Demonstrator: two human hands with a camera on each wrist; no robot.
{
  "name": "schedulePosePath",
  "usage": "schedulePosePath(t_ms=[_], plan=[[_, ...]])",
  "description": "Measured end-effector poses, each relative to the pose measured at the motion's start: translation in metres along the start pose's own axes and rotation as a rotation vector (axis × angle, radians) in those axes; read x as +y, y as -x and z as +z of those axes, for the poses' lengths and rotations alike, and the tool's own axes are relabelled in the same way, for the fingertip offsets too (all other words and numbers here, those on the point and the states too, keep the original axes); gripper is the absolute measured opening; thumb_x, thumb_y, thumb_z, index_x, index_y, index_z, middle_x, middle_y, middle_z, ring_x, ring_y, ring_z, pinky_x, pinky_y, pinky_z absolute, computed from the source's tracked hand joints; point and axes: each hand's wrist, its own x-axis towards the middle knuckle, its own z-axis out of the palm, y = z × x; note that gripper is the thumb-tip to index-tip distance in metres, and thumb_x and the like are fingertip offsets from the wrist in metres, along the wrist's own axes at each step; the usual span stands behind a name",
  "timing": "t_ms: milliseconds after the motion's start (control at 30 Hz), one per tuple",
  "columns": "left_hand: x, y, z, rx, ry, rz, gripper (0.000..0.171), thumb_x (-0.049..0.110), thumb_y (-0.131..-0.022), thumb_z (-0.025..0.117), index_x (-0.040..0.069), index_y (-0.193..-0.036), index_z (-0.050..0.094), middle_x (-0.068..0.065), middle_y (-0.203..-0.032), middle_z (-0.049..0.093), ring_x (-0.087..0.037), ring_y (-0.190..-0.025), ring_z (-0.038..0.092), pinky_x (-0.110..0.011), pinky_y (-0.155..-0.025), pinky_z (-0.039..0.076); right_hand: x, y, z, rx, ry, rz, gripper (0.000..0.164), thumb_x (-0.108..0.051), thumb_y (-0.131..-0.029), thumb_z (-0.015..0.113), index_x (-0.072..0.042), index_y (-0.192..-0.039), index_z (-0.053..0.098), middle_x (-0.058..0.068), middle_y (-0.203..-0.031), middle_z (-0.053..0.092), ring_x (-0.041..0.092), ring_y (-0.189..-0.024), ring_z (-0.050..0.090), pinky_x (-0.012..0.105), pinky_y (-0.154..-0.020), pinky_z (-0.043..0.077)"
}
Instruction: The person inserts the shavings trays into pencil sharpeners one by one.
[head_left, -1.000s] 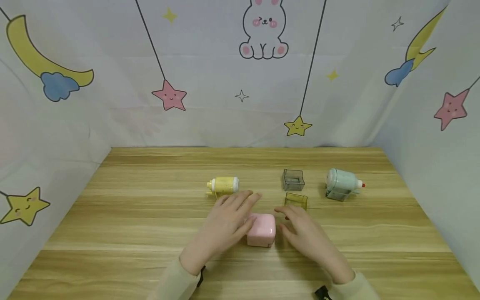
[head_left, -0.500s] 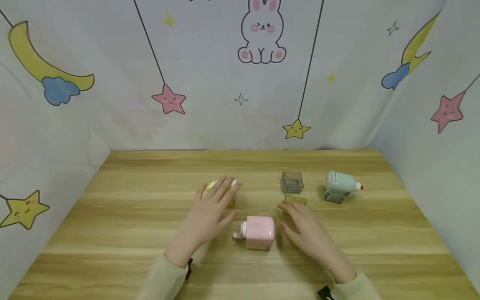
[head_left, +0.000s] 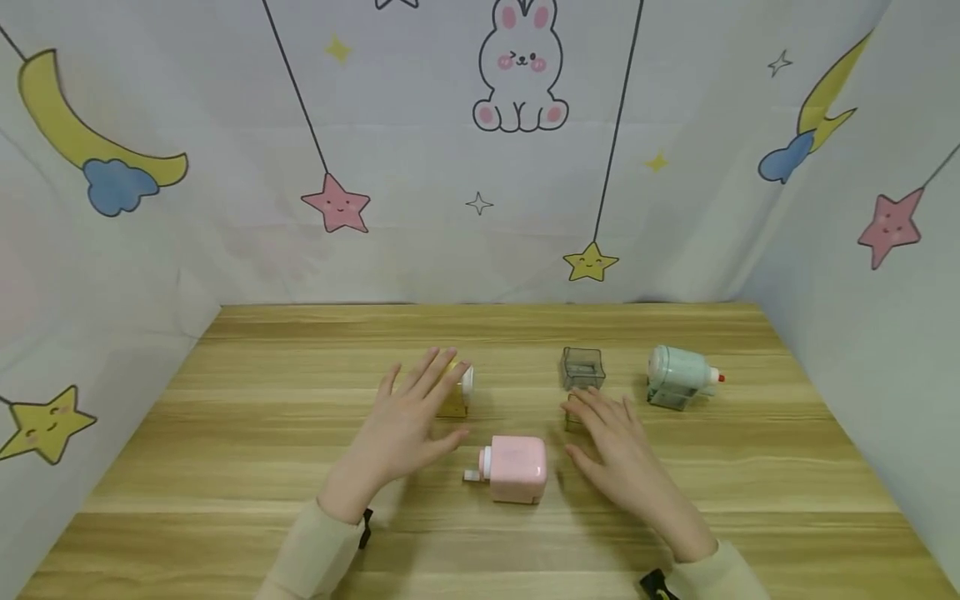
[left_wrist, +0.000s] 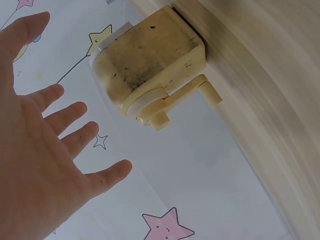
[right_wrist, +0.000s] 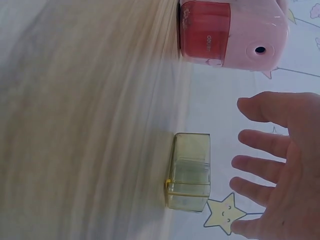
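My left hand (head_left: 405, 427) is spread open just in front of the yellow crank pencil sharpener (left_wrist: 150, 55), hiding much of it in the head view. In the left wrist view, space shows between my fingers and that sharpener, whose crank faces the camera. The pink pencil sharpener (head_left: 519, 469) stands between my hands, crank to the left; its round pencil hole and red shavings drawer show in the right wrist view. My right hand (head_left: 626, 450), fingers loosely extended, is over the clear yellow shavings drawer (right_wrist: 190, 172) and holds nothing.
A clear grey shavings drawer (head_left: 582, 368) lies behind the yellow one. Farther right stands a mint green pencil sharpener (head_left: 681, 375) with a red tip pointing right. Printed cloth walls (head_left: 420, 250) border the wooden table (head_left: 300, 350) at the back and sides.
My left hand has left the pink pencil sharpener and moved left and forward to the yellow one, fingers spreading. My right hand has shifted slightly over the yellow shavings drawer.
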Motion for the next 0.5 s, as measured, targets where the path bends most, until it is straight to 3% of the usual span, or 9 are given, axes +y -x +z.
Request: schedulePosePath(t_ms=[300, 500], plan=[[-0.007, -0.005, 0.003, -0.036, 0.065, -0.012, 0.091, 0.053, -0.077, 0.059, 0.028, -0.145, 0.004, -0.001, -0.152, 0.012, -0.021, -0.133, 0.009, -0.065, -0.102, 0.017, 0.006, 0.000, 0.001, -0.004, -0.020, 0.027, 0.060, -0.024, -0.076, 0.068, -0.009, -0.129, 0.045, 0.019, -0.138, 0.038, 0.038, -0.125, 0.026, 0.071, -0.097, 0.018], [-0.013, -0.007, 0.007, -0.056, 0.090, -0.024, 0.100, 0.055, -0.072, 0.064, 0.029, -0.145, 0.001, 0.000, -0.152, 0.010, -0.023, -0.133, 0.008, -0.067, -0.102, 0.016, 0.011, 0.001, 0.003, -0.015, -0.040, 0.035, 0.067, -0.025, -0.073, 0.072, -0.007, -0.130, 0.042, 0.023, -0.138, 0.035, 0.039, -0.124, 0.026, 0.066, -0.099, 0.023]])
